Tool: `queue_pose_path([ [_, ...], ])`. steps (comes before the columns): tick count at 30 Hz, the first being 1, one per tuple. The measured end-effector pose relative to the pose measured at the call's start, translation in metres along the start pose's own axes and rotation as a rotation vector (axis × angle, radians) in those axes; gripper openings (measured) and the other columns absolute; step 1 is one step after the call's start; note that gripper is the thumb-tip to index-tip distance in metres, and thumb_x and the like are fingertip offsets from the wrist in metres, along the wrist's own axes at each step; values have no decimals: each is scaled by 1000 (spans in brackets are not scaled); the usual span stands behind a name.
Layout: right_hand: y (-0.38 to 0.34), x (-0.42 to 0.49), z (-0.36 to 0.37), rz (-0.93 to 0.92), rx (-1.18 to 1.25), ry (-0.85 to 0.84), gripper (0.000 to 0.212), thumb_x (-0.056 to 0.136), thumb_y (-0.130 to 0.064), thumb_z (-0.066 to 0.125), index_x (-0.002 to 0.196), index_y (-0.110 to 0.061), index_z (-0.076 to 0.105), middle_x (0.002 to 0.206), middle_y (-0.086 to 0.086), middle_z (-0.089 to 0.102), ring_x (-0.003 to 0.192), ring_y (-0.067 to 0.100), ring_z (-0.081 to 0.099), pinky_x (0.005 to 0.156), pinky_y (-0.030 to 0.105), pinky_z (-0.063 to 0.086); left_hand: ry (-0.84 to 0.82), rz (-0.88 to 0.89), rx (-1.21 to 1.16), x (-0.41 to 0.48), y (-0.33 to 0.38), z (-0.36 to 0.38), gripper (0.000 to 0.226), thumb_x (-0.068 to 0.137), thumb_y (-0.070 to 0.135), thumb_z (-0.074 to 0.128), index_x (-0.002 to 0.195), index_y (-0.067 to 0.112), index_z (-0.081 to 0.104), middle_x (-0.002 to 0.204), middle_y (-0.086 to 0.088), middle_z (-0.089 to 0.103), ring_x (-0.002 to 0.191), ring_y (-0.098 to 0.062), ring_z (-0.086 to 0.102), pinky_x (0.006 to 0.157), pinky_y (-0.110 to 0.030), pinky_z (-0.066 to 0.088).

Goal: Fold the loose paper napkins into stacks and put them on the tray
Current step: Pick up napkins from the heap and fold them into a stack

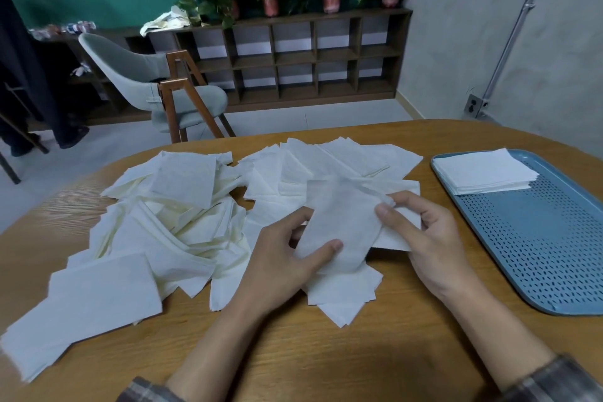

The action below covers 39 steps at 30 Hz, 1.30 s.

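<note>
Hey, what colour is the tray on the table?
The tray is blue, its floor dotted with small perforations; the head view shows it clearly.

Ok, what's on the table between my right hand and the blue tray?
Nothing: the head view shows only a narrow strip of bare wooden table between your right hand, which pinches a napkin, and the tray.

**Hidden around your grip**

On your left hand (287, 258), the fingertips, thumb aside, lie under the napkin (339, 222) you pinch. Your right hand (427, 232) has its fingers partly behind it. You cannot tell whether the grip holds one sheet or several. Beneath it, some loose napkins (169, 238) are covered. Right of the grip, the tray (538, 254) runs off the frame; far left, the spread is cut too.
</note>
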State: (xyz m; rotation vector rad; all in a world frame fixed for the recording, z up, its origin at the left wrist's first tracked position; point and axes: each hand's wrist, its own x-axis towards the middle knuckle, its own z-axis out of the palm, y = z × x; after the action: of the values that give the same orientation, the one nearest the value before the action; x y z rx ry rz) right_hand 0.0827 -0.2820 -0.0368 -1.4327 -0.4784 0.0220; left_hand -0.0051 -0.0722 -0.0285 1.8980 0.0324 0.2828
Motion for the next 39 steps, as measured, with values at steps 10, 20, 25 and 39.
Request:
queue_pose_path([
  [10,0,0,0,268,200,-110,26,86,-23,74,110,-12,77,117,12,77,108,27,72,90,31,56,177,19,-230,7,0,-13,31,89,5,81,117,16,71,91,19,76,69,0,69,61,-11,51],
  [20,-2,-1,4,343,221,-222,40,94,-24,71,132,-12,69,130,8,74,119,25,71,88,27,60,26,-3,-89,8,-2,-10,33,92,15,81,119,31,72,88,12,74,71,-19,65,62,-30,53],
  [25,-3,-3,9,332,124,-208,40,92,-19,68,132,-16,68,127,3,76,120,22,71,99,36,54,84,1,-82,8,-4,-6,30,91,9,80,118,21,71,60,24,61,53,1,51,54,-10,38],
  [39,-1,-1,6,245,285,-198,62,92,-4,75,145,-29,55,138,6,68,127,24,66,95,34,59,178,-24,-12,9,-8,-5,30,94,36,76,122,42,67,118,26,66,109,4,61,84,-13,49],
])
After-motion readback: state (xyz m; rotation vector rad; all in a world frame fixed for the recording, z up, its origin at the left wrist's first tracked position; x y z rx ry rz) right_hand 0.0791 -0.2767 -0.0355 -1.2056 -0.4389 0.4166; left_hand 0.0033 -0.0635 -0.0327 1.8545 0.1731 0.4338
